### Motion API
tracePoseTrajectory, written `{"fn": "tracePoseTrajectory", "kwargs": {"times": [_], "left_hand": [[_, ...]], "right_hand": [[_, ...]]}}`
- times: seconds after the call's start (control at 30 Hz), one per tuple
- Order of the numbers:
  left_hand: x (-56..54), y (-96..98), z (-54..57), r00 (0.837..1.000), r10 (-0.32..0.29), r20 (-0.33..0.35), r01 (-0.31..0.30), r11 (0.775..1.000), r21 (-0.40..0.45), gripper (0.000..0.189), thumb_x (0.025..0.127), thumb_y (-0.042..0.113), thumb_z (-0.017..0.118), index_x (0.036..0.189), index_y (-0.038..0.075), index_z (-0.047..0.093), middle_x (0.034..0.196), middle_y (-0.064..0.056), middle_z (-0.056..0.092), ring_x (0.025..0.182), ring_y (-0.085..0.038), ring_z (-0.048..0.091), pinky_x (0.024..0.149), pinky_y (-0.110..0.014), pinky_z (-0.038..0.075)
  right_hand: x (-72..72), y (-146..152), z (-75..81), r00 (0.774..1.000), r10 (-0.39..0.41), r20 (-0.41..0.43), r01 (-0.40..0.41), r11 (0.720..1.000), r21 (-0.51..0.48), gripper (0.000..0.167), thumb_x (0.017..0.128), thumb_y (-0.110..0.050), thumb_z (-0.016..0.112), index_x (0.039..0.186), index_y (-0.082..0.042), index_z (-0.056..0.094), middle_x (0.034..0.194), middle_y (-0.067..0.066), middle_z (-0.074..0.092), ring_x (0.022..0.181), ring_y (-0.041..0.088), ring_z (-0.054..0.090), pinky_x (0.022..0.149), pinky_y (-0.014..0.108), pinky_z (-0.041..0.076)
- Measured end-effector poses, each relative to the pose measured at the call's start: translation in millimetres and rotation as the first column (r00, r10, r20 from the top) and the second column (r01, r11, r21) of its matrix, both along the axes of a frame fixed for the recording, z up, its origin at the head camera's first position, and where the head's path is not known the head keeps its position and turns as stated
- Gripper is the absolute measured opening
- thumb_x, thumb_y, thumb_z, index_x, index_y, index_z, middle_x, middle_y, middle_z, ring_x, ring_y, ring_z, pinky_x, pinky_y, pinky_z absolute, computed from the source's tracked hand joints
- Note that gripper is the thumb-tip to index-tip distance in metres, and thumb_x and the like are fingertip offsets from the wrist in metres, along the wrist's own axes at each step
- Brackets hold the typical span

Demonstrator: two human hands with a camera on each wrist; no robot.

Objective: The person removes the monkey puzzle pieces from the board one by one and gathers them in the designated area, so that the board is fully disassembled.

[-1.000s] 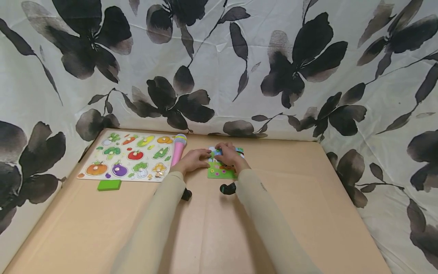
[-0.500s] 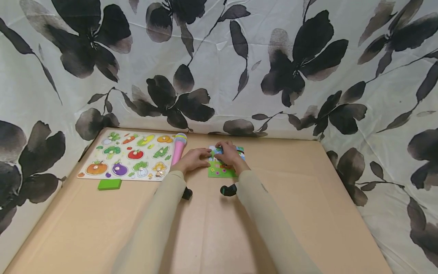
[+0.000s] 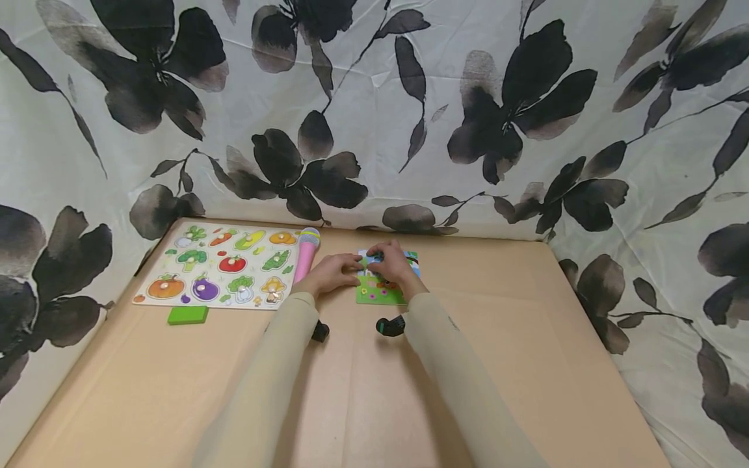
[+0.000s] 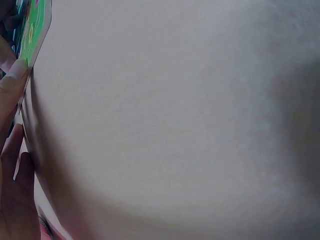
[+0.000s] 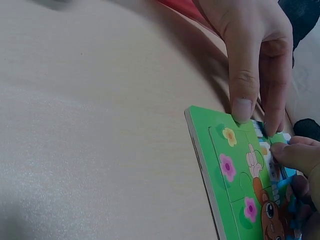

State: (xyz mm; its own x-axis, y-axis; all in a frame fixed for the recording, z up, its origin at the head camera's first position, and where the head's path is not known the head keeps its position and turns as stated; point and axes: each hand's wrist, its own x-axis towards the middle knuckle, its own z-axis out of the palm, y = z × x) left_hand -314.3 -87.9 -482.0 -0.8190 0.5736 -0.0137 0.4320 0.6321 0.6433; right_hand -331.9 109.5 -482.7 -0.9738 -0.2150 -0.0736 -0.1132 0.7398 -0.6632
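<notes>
A small jigsaw puzzle (image 3: 380, 296) with a green, flowered lower part and a blue upper part lies flat on the table. My left hand (image 3: 332, 274) rests at its left side; in the right wrist view the left thumb (image 5: 242, 107) presses on the green border, with fingers touching the board beyond it. Above the puzzle is my right hand (image 3: 396, 268). Its thumb and finger pinch a small, partly hidden blue puzzle piece (image 5: 284, 184). In the left wrist view only a corner of the puzzle (image 4: 37, 30) and part of the left hand (image 4: 15, 100) show.
Left of the hands lies a white vegetable board (image 3: 257, 250) with several pictured pieces. A pink toy microphone (image 3: 305, 257) lies along its right edge. A green block (image 3: 187, 316) sits just in front of it. Behind the table (image 3: 497, 364) hangs a floral cloth (image 3: 398, 188).
My right hand's fingers have shifted slightly over the upper part of the puzzle. The left hand and the other things stay where they were.
</notes>
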Motion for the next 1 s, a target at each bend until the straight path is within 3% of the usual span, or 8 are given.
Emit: {"fn": "tracePoseTrajectory", "kwargs": {"times": [0.27,0.6,0.83,1.0], "left_hand": [[-0.6,-0.3,0.5,0.999,-0.036,-0.009,0.036,0.999,0.002,0.033,0.090,0.019,0.071,0.121,0.006,0.070,0.148,-0.013,0.046,0.142,-0.034,0.032,0.117,-0.048,0.023],[0.3,-0.4,1.2,0.999,-0.043,-0.015,0.043,0.999,-0.007,0.033,0.091,0.019,0.069,0.122,0.005,0.070,0.148,-0.015,0.045,0.142,-0.035,0.032,0.117,-0.049,0.024],[1.9,-0.5,2.0,0.996,-0.069,-0.060,0.069,0.998,-0.012,0.034,0.091,0.017,0.070,0.121,0.003,0.069,0.146,-0.018,0.047,0.140,-0.037,0.035,0.116,-0.050,0.025],[2.2,-0.9,2.2,0.994,-0.076,-0.072,0.076,0.997,-0.008,0.033,0.090,0.016,0.070,0.121,0.003,0.069,0.145,-0.019,0.047,0.139,-0.037,0.036,0.115,-0.049,0.026]], "right_hand": [[2.0,-0.9,0.4,1.000,-0.005,-0.002,0.005,0.998,-0.070,0.023,0.090,-0.011,0.071,0.113,-0.007,0.070,0.125,0.015,0.043,0.102,0.027,0.052,0.089,0.037,0.048],[1.0,-0.7,-1.6,1.000,-0.007,-0.004,0.007,0.994,-0.113,0.024,0.090,-0.008,0.070,0.114,-0.005,0.070,0.123,0.014,0.043,0.101,0.026,0.056,0.088,0.036,0.049],[-0.3,2.9,-2.6,1.000,0.006,-0.007,-0.006,0.995,-0.101,0.031,0.090,-0.010,0.070,0.121,-0.007,0.068,0.126,0.015,0.045,0.107,0.028,0.056,0.090,0.036,0.049],[0.6,6.7,-0.5,0.999,0.029,-0.012,-0.030,0.994,-0.104,0.034,0.090,-0.011,0.070,0.124,-0.008,0.067,0.125,0.013,0.057,0.111,0.027,0.059,0.095,0.037,0.049]]}}
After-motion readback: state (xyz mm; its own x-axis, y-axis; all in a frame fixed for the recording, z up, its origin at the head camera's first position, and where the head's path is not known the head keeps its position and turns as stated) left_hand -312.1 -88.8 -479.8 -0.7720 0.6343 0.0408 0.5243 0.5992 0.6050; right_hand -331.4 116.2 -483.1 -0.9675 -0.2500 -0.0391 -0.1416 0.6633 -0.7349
